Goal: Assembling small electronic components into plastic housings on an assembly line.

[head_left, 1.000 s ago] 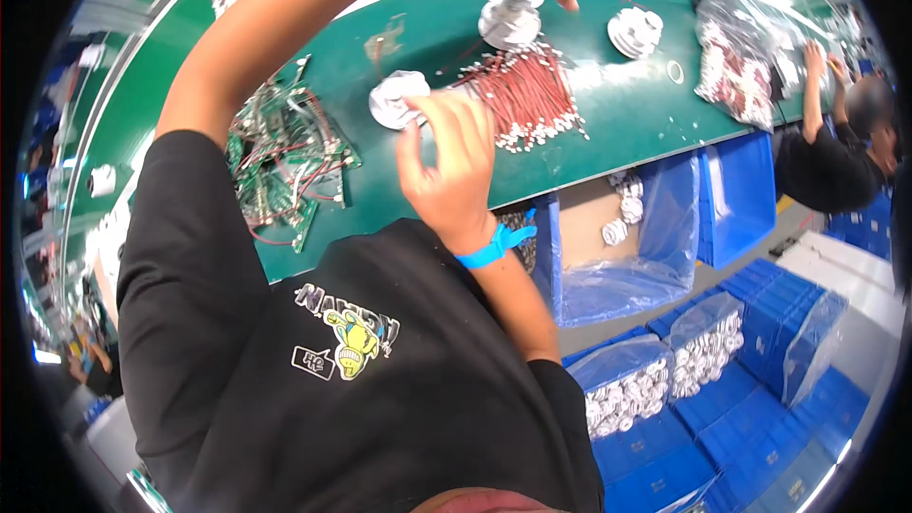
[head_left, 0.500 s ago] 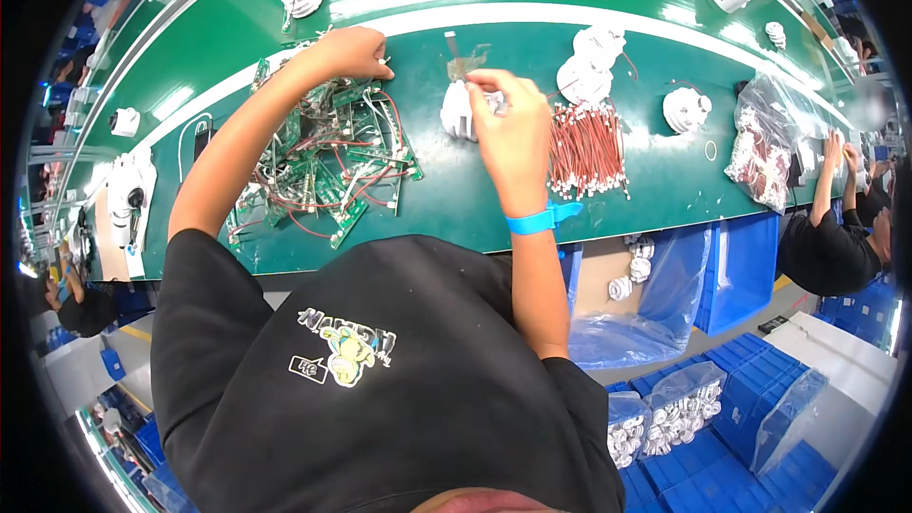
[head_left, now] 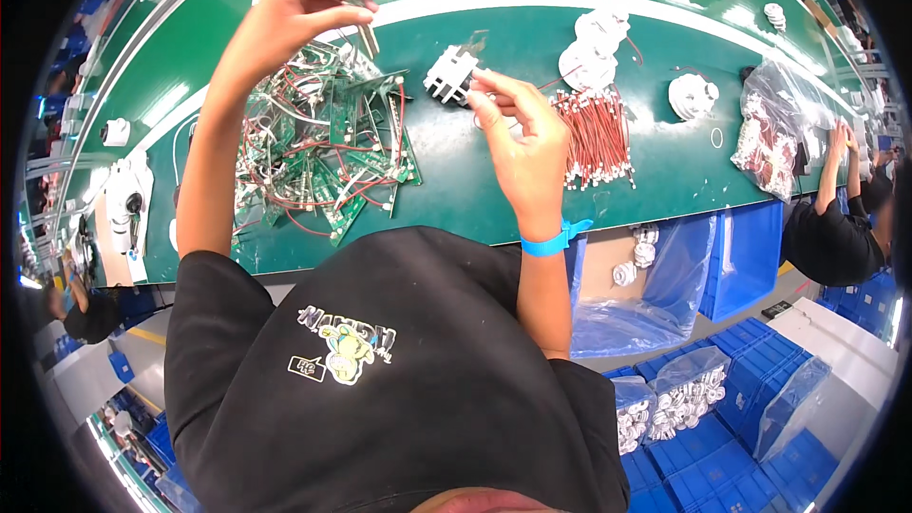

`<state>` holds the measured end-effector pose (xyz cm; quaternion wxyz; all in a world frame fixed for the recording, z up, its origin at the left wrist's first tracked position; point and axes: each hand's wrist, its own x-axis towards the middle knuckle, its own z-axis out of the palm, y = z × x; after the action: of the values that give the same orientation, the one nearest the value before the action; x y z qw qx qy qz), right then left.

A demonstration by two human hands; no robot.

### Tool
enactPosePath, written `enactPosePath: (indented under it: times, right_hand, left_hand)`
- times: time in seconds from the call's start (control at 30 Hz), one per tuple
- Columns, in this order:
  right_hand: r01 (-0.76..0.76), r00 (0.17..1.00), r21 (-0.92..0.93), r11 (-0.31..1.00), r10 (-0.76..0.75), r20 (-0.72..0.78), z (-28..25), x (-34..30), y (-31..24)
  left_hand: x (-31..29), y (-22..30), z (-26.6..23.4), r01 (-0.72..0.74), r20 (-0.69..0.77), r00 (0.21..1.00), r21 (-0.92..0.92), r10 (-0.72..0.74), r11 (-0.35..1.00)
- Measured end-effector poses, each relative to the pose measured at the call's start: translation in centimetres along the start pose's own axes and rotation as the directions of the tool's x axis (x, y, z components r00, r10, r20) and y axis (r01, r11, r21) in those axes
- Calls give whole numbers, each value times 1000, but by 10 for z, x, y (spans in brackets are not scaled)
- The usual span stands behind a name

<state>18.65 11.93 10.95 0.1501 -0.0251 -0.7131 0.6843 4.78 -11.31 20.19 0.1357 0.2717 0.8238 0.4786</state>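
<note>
My right hand pinches a white slotted plastic housing between thumb and fingers, just above the bench. A thin, see-through greyish piece sticks up at the housing's far side. My left hand is raised over the far side of a tangled heap of green circuit boards with red and white wires. Its thumb and fingers are closed on a narrow, pale strip, seen nearly edge-on, that hangs below the thumb. Whether wires are attached to that strip is hidden.
Right of my right hand lies a bundle of red-brown wires with white connectors. Beyond it sit stacked white round parts, another white part and a clear bag. Blue bins stand below the edge. A co-worker sits at right.
My left hand has risen from the heap toward the far side, now with the narrow strip. The white housing has turned and shifted slightly away and left; my right hand still grips it.
</note>
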Motion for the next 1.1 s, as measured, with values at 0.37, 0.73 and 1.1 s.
enactPosePath:
  times: [0.37,0.73,1.1]
  right_hand:
    - [-67,992,375,925,100,-71,5,0,11]
    - [-88,979,504,859,168,-114,0,3,21]
    - [-260,961,563,784,267,72,-7,6,30]
  left_hand:
    - [-1,-23,55,-27,50,998,-113,33,993]
    - [-10,-57,58,478,-4,838,486,-546,731]
    - [2,-104,63,398,372,841,68,-393,915]
